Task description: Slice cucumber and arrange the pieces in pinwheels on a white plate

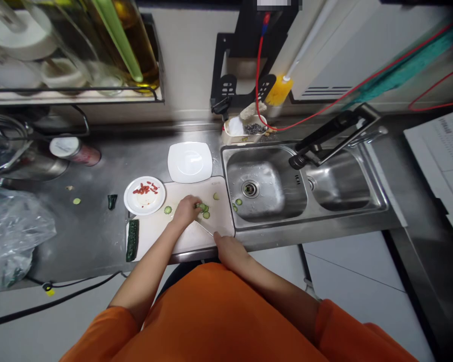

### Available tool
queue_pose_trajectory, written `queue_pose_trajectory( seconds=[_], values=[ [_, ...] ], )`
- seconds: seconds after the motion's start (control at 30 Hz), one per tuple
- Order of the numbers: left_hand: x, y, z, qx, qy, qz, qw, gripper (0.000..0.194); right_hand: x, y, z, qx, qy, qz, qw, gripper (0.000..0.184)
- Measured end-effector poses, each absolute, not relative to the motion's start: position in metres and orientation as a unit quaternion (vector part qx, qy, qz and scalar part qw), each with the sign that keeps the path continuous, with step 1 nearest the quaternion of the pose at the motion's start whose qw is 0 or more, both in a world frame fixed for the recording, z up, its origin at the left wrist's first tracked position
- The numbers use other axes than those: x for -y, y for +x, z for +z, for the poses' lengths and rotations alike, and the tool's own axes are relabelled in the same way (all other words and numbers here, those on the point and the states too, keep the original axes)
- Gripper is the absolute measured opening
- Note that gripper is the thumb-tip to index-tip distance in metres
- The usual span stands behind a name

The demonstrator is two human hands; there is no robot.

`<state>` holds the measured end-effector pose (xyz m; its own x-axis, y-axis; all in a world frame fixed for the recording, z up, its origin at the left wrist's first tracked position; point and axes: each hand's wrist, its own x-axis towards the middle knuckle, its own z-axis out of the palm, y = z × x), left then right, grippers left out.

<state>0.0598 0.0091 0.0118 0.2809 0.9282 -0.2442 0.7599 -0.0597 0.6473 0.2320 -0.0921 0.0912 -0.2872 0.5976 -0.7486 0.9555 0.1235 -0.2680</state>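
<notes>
My left hand (187, 210) is on the white cutting board (181, 245), its fingers bent and closed on cucumber slices (204, 207). In my right hand (229, 248) is the handle of a knife (204, 228); its blade slants up and left, toward the slices beside my left fingertips. A single cucumber slice (168, 209) lies left of my left hand, and a pale piece of cucumber (216, 196) is near the board's upper right. At the board's left edge rests an uncut length of dark green cucumber (132, 240). My left fingertips are partly hidden.
A white plate with red pieces (145, 210) overlaps the board's upper left corner. Behind the board is a square white plate (190, 162). To the right is a steel sink (266, 201) with cucumber slices inside. A cucumber end (112, 201) and plastic bag (17, 231) lie left.
</notes>
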Motion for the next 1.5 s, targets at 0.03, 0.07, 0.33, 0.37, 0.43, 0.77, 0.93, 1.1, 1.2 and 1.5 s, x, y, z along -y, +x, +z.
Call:
queue_pose_trajectory(
  seconds=[0.03,0.07,0.33,0.37,0.43,0.77,0.93,1.1,1.2,1.5],
  values=[
    [-0.009,0.06,0.013,-0.59,0.716,0.125,0.353,0.016,0.092,0.232,0.091,-0.71,0.547,-0.373,0.24,0.039],
    [-0.008,0.061,0.015,-0.593,0.711,0.128,0.355,0.012,0.092,0.232,0.091,-0.71,0.547,-0.372,0.24,0.038],
    [0.002,0.044,0.021,-0.63,0.628,0.167,0.426,0.015,0.085,0.234,0.096,-0.707,0.545,-0.381,0.241,0.038],
    [0.004,0.037,0.021,-0.635,0.623,0.169,0.424,0.018,0.085,0.235,0.096,-0.707,0.544,-0.382,0.241,0.038],
    [0.007,0.023,0.023,-0.632,0.632,0.163,0.419,0.019,0.085,0.236,0.095,-0.707,0.545,-0.38,0.243,0.039],
    [0.033,0.011,0.013,-0.617,0.707,0.177,0.297,0.03,0.076,0.233,0.101,-0.689,0.554,-0.385,0.266,0.039],
    [0.056,0.017,0.005,-0.686,0.661,0.187,0.241,0.024,0.072,0.232,0.103,-0.683,0.565,-0.376,0.269,0.038],
    [0.06,0.021,-0.001,-0.685,0.649,0.223,0.244,0.021,0.072,0.229,0.101,-0.689,0.564,-0.373,0.261,0.038],
    [0.059,0.023,-0.005,-0.684,0.645,0.235,0.248,0.022,0.073,0.226,0.1,-0.692,0.567,-0.366,0.256,0.039],
    [0.062,0.025,-0.007,-0.689,0.636,0.249,0.241,0.024,0.074,0.214,0.1,-0.703,0.554,-0.373,0.246,0.039]
  ],
)
